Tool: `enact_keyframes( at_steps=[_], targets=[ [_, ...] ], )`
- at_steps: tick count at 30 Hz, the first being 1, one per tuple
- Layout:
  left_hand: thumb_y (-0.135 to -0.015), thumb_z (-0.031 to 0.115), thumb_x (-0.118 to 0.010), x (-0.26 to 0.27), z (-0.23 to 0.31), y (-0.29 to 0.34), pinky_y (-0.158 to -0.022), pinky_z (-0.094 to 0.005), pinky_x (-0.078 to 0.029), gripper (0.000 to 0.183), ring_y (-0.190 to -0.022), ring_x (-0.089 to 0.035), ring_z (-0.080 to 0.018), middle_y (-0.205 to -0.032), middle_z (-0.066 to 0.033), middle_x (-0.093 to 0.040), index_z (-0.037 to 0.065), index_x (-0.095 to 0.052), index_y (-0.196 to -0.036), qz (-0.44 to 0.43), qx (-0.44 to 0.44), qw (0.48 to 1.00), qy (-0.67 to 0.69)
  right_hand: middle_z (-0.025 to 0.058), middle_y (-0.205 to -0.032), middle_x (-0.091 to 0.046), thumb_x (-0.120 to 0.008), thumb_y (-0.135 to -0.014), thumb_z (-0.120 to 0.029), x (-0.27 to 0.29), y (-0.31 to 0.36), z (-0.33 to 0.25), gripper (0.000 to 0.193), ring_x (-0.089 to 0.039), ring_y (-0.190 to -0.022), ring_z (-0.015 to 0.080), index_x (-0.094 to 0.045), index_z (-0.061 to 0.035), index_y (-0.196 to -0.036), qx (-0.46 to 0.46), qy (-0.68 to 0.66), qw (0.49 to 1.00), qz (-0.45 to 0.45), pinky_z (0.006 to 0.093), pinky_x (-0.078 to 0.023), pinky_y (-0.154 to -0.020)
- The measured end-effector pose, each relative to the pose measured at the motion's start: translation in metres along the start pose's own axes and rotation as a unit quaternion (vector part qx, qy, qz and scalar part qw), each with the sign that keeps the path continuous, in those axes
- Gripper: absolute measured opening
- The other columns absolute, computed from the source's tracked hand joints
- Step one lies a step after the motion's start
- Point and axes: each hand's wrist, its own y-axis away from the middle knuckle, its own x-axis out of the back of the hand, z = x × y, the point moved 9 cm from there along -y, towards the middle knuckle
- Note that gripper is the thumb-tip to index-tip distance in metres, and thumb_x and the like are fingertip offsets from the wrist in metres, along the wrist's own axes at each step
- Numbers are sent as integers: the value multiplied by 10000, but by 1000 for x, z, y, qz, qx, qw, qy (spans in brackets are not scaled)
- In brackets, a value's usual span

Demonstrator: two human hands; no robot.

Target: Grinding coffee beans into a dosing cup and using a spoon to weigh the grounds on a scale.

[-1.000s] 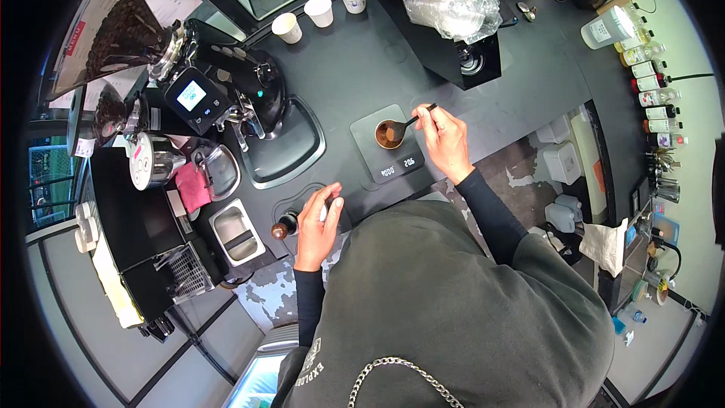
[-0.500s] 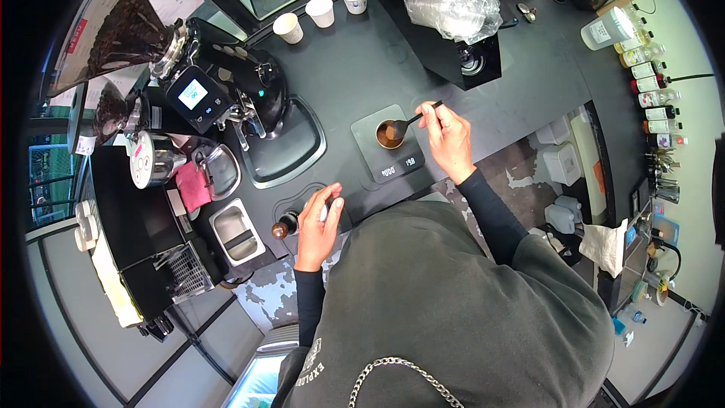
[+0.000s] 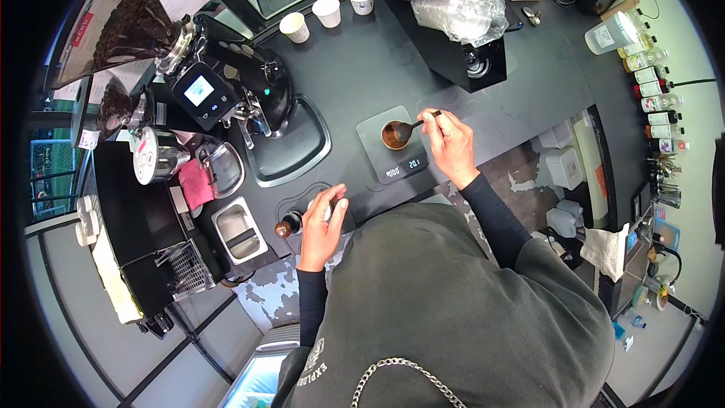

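In my right hand (image 3: 451, 149) is the handle of a dark spoon (image 3: 418, 123), held between thumb and fingers. The spoon's bowl is over a small round cup (image 3: 384, 141) of brown ground coffee (image 3: 391, 134). That cup stands on a flat dark scale (image 3: 371, 149) with a lit display. My left hand (image 3: 323, 233) hovers near the counter's front edge, thumb and fingers apart. Beside it is a tool with a brown wooden knob (image 3: 283, 230). Something pale shows between the left thumb and fingers; whether they touch it is unclear.
Left of the scale, a coffee grinder (image 3: 204, 97) stands by a black tray (image 3: 291, 179). A steel bin (image 3: 240, 231) and pink cloth (image 3: 196, 184) lie farther left. Paper cups (image 3: 326, 12) line the window. Wrapped plastic cups (image 3: 462, 13) sit at the back.
The spoon's bowl now sits higher against the cup's right side, its face turned over. The scale's reading has changed. My left hand keeps nearly the same pose; the whole view has shifted slightly.
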Motion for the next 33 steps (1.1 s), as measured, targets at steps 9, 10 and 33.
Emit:
enact_keyframes(
  at_steps=[9, 10, 33],
  targets=[
    [-1034, 120, -671, 2, 2, 0, -963, -328, -539, 275, -1089, -703, -204, -1159, -122, -727, 4, -681, -1283, -7, -10, 1000, -21, 15, -953, -731, -759, -903, -67, -11, 3, -43, 124, -588, -743, 223, -736, -83, -1024, 173, 107, 968, -145, 333, -500, -694],
    [-1033, 122, -672, 2, 3, 0, -964, -329, -539, 278, -1088, -704, -205, -1163, -123, -728, 5, -682, -1285, -5, -10, 1000, -21, 11, -952, -733, -765, -902, -86, -5, 1, -52, 127, -590, -739, 220, -739, -89, -1025, 192, 102, 967, -131, 330, -498, -690],
    [-893, 347, -832, -40, 27, -52, -1147, -450, -430, 733, -1388, -523, -378, -1495, -220, -522, 31, -519, -1476, -2, -72, 995, -63, 48, -957, -727, -734, -916, -30, 16, -3, -50, 127, -610, -767, 243, -734, -61, -1039, 168, 34, 983, -70, 358, -520, -683]
  ],
)
